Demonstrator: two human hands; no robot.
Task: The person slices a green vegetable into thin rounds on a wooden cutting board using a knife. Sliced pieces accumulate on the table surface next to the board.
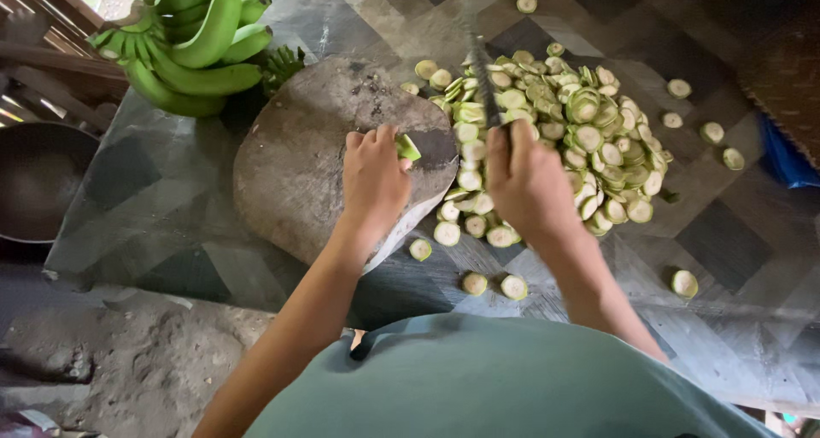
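My left hand (pixel 373 177) rests on the round wooden block (pixel 299 173), fingers curled down over a short green banana stub (pixel 407 147) — I pinch it against the wood, and only its cut end shows past my fingertips. My right hand (pixel 525 182) is closed in a fist around the handle of a knife (pixel 483 79); the blade points away from me, raised over the right edge of the block, and it looks blurred.

Just beyond the blade, right of the block, lies a big heap of slices (pixel 555 139), pale in the middle with green rims. The heap sits on a checked mat (pixel 171 190) that covers the floor under the block too. Loose slices lie scattered around the heap — a few near my right wrist, one far up at the top, several off to the right.

At the top left, behind the block, a bunch of whole green bananas (pixel 196 45) rests on the mat's edge. Left of it, a dark round pan (pixel 38 182) sits half out of view. Bare grey ground (pixel 128 352) shows below the mat, and my teal shirt (pixel 495 378) fills the bottom.
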